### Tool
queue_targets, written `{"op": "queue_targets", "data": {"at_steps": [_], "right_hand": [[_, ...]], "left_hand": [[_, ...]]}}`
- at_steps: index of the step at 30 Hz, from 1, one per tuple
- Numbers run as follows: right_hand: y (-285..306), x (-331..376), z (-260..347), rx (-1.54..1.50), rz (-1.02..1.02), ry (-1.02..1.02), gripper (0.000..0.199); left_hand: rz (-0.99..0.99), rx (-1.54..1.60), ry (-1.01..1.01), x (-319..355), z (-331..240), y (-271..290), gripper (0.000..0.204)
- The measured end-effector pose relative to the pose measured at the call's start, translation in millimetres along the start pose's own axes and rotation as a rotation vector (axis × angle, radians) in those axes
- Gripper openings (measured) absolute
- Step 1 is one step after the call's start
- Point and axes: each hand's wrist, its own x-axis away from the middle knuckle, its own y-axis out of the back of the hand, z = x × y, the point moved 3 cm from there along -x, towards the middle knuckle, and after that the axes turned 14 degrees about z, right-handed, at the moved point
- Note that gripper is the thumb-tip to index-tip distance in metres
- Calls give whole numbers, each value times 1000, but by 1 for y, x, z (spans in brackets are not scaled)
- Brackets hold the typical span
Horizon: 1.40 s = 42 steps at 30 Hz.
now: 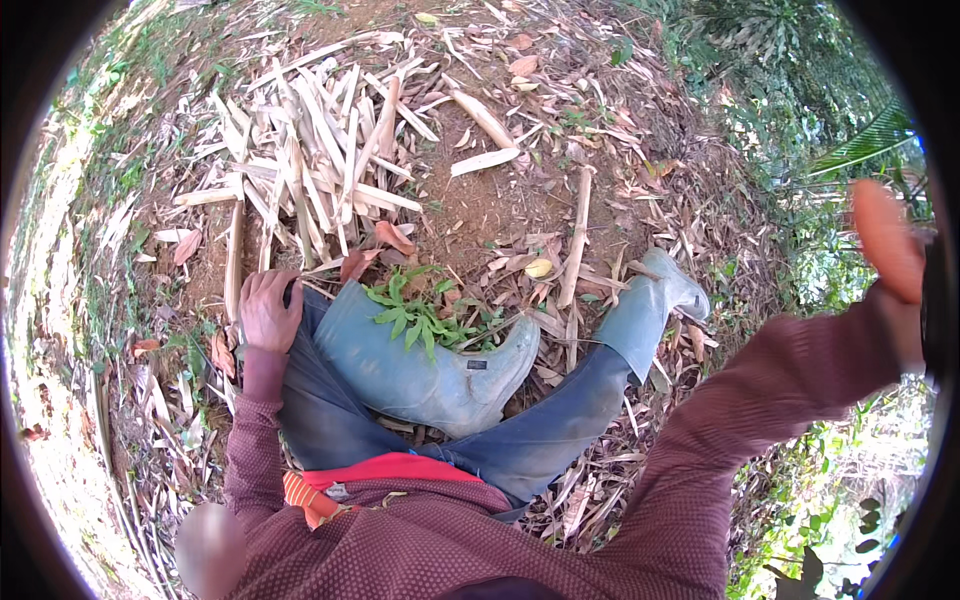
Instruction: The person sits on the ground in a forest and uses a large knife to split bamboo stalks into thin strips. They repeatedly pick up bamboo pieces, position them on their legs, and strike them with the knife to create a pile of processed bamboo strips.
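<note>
My left hand (268, 310) lies bent over my left knee, its fingers resting on the dark trousers (335, 400) with nothing visible in them. Just beyond it, a long split stick (235, 250) stretches along the ground. At the far right rim my right arm is extended, and my right hand (905, 325) is smeared by motion. An orange shape (886, 240) shows at that hand; whether it is a handle or gloved fingers, I cannot make out. In my lap, an orange striped piece of fabric (308, 497) lies against the red waistband (400, 467).
A heap of split pale sticks (320, 150) lies ahead, left of centre. My green rubber boots (440, 385) frame a leafy green plant (415, 310). A single stick (577, 235) lies near the right boot. Dry leaves cover the ground; foliage (830, 120) borders the right.
</note>
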Motion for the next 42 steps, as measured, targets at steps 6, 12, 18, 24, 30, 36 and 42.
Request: {"op": "queue_targets", "data": {"at_steps": [6, 12, 18, 24, 30, 36, 42], "right_hand": [[-261, 398, -133, -87, 607, -591, 46], [-178, 203, -57, -244, 632, -688, 36], [-42, 62, -55, 155, 85, 100, 26], [-243, 347, -67, -422, 937, -1193, 22], [-224, 261, -45, -527, 637, -874, 18], [-41, 43, -39, -499, 32, -376, 24], [-87, 154, -84, -69, 274, -434, 25]], "left_hand": [[33, -5, -31, -24, -22, 3, 13], [-23, 44, 36, -5, 15, 0, 16], [-14, 29, 14, 0, 1, 0, 12], [-17, 17, 2, -6, -3, 7, 11], [-56, 116, -19, -14, 2, 0, 15], [21, 6, 9, -11, -6, -2, 15], [46, -55, 4, -10, -5, -4, 13]]}}
